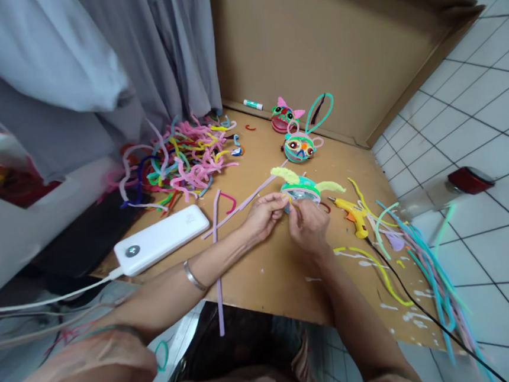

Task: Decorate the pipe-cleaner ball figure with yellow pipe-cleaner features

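My left hand [262, 215] and my right hand [307, 225] meet over a small teal pipe-cleaner figure [301, 188] with two fuzzy yellow-green ears. Both hands pinch at its near side, where a thin yellow strand shows between the fingers. A lilac pipe cleaner [255, 195] runs under my left hand. Two finished pipe-cleaner faces stand farther back: a teal one with eyes [299, 146] and a pink-eared one [284, 117]. All of it rests on a sheet of brown cardboard [269, 261].
A yellow glue gun [352, 211] with a black cord lies right of my hands. Loose pipe cleaners are piled at the back left [180, 159] and spread at the right edge [420, 254]. A white power bank [163, 239] with cable sits left. A glue stick [253, 104] lies by the cardboard wall.
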`<state>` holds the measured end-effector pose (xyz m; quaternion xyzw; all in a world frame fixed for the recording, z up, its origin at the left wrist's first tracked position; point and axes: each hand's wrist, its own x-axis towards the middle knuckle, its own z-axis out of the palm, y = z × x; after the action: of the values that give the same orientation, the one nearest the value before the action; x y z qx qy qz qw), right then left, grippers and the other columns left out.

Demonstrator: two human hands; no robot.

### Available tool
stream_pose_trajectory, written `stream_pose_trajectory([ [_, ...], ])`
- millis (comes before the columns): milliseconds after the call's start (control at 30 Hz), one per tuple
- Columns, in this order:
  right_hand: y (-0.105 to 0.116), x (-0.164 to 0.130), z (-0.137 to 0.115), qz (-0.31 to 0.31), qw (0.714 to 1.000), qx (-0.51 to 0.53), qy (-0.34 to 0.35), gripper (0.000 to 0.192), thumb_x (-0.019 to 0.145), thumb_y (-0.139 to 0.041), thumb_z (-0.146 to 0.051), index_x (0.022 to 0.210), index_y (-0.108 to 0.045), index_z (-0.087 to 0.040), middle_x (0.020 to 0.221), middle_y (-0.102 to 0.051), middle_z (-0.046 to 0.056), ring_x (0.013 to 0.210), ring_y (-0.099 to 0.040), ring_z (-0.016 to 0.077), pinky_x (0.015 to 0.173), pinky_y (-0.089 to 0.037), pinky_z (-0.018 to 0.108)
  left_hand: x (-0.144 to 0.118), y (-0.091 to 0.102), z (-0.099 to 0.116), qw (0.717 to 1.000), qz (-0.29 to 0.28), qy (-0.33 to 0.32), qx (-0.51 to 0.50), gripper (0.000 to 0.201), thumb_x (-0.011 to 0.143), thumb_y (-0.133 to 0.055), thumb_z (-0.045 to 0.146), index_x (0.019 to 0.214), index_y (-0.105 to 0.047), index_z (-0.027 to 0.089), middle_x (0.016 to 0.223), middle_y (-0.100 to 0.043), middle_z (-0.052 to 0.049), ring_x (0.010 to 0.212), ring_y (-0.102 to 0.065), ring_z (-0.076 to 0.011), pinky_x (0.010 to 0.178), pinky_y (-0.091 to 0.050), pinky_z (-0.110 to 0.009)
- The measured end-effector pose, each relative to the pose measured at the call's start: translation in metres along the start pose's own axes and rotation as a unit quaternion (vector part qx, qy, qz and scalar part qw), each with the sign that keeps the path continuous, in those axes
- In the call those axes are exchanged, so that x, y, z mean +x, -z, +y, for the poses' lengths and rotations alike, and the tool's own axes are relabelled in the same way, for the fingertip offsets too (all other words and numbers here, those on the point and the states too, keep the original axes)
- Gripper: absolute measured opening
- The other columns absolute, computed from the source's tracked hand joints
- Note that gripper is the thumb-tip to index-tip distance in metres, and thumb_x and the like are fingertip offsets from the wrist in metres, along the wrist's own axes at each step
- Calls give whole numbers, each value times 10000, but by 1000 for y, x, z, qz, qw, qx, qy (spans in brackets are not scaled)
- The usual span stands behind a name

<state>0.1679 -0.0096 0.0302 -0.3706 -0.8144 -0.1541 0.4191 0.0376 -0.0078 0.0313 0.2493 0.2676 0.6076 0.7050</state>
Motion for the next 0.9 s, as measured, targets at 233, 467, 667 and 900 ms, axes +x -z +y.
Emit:
stream_pose_trajectory([
  [233,-2,-1,5,44,999,12,5,122,927,-568,-248,971,-656,-176,794,-736,65,684,-665,187,652,-470,301,-6,-6,-3,996,-2,63,-63,192,630,-777,149,669,-598,92,519,-407,75,433,-289,-4,403,-173,-139],
  [467,-1,0,11,8,992,107,-71,149,910,-578,-307,907,-690,-210,805,-744,51,731,-693,188,712,-536,327,-6,-4,-8,999,-16,38,-34,287,659,-804,259,651,-557,114,541,-412,66,451,-301,-14,411,-192,-143],
  [667,2,3,14,0,970,197,-141,111,840,-626,-297,885,-688,-217,804,-739,30,732,-683,180,704,-555,324,-4,-4,-6,999,-14,-1,41,378,630,-827,375,590,-541,132,516,-396,60,466,-302,-29,439,-193,-179],
  [900,4,7,15,-31,959,229,-162,160,865,-598,-318,930,-701,-215,898,-754,48,802,-695,186,741,-567,329,-2,-2,0,993,-13,-61,105,322,580,-834,388,653,-675,118,510,-436,53,481,-291,-38,481,-174,-217],
])
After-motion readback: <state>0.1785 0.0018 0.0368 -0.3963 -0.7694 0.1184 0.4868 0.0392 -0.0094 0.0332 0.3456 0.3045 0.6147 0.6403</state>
